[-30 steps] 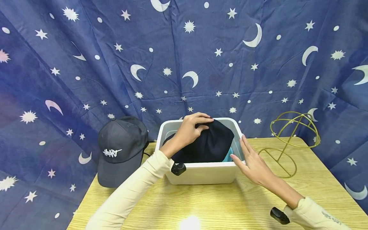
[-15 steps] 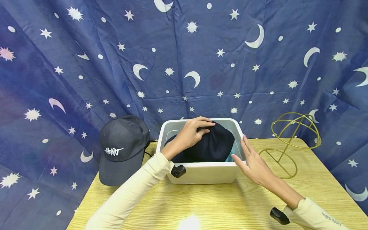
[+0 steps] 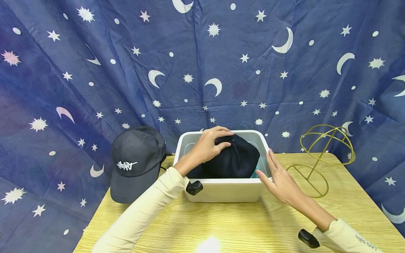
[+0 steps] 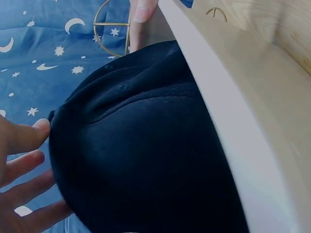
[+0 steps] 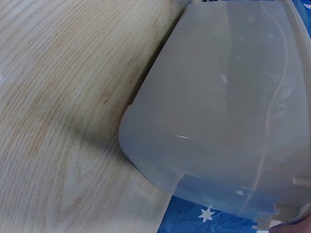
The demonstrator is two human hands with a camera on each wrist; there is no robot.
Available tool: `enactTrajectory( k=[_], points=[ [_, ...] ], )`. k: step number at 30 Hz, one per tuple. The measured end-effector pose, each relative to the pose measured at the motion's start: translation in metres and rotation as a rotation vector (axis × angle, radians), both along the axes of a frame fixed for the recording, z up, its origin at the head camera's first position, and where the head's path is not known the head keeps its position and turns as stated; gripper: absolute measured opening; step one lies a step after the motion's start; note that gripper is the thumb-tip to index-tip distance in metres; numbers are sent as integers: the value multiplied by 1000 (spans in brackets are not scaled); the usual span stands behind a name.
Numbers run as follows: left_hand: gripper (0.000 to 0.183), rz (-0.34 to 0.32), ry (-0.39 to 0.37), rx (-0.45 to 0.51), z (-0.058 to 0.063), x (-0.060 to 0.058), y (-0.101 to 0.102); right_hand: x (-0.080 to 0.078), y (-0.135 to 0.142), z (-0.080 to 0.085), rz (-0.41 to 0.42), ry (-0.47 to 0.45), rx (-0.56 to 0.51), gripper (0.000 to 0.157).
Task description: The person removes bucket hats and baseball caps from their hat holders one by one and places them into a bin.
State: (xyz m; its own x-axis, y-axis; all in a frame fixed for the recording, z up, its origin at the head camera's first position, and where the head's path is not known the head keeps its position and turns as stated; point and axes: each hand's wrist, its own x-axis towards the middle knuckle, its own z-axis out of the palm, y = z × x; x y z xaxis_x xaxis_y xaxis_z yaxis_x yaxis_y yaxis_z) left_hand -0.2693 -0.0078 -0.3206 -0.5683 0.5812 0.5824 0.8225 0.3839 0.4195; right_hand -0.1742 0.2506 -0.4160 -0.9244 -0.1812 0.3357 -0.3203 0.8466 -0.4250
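A dark navy cap [image 3: 235, 160] with a button on its crown lies crown-up in a white plastic bin [image 3: 224, 191]. My left hand [image 3: 210, 146] holds the top of the crown, its thumb on the near side and the fingers over the far side. In the left wrist view the thumb tip meets the cap [image 4: 131, 145] by its button, with the other fingers spread along the crown's edge. My right hand [image 3: 280, 181] rests with straight fingers along the bin's right rim, thumb near the front corner. A bit of light-blue material [image 3: 255, 173] shows beside the cap.
A dark grey cap [image 3: 136, 158] with white lettering stands left of the bin, at the table's left edge. To the right is a gold wire hat stand [image 3: 313, 165]. A blue star-patterned curtain [image 3: 202, 63] hangs behind the wooden table [image 3: 240, 225].
The navy cap's crown has tipped toward me under my left hand, so its top button and seams now show. My right hand stays at the bin's rim. The view has shifted slightly.
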Motion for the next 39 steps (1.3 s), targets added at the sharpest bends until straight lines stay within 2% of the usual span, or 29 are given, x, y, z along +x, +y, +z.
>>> enactTrajectory(
  k=[4,13,25,39],
  points=[
    [30,15,12,10,3,1,-3,0,0,-1,2,6,-1,76],
    [29,22,-19,57,9,2,-14,1,0,-1,4,5,-8,75],
    [30,110,-38,65,18,3,-37,1,0,-2,6,4,-12,75],
    [30,198,-18,108,25,3,-68,0,0,-1,10,21,-11,74]
  ],
)
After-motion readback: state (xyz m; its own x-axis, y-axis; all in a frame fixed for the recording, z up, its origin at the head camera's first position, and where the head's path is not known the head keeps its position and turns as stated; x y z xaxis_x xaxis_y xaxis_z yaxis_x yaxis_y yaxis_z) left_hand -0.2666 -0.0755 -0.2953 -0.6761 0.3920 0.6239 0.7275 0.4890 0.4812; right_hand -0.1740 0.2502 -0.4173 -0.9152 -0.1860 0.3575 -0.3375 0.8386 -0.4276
